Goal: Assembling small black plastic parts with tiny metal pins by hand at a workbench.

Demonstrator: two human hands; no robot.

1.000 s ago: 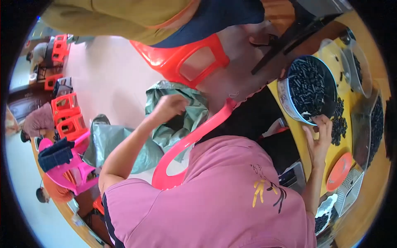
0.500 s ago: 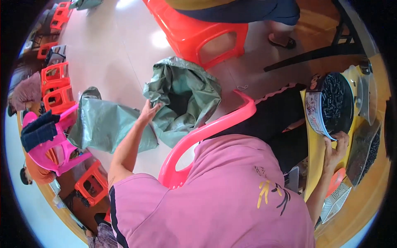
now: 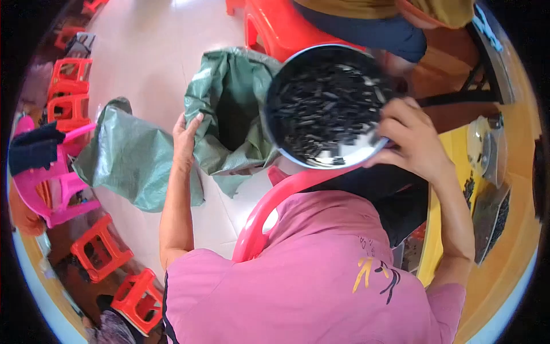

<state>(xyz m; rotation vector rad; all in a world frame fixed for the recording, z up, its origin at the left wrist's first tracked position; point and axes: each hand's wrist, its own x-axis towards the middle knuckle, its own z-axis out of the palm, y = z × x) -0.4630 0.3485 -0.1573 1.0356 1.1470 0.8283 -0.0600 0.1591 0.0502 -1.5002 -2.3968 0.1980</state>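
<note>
My right hand (image 3: 409,137) is closed on the rim of a round tin (image 3: 360,150) with a light blue edge. Many short black tube-like pieces (image 3: 323,106) lie inside the tin, slightly blurred. It is held tilted, its left edge beside and partly over the mouth of a green woven sack (image 3: 207,86). That sack stands on the floor with its mouth wide. At its left rim my left hand (image 3: 186,135) pinches the folded edge of the fabric. Dark shadow hides the inside of the sack.
Another green sack (image 3: 137,166) slumps on the floor at the left. A seated person on a red stool (image 3: 281,31) is beyond the tin. A pink armrest (image 3: 258,229) curves beside me. On the right stands a table with a yellow tray (image 3: 455,143).
The tin has come off the yellow tray on the right, carried left by my right hand to the sack mouth. My left hand stays at the sack's rim.
</note>
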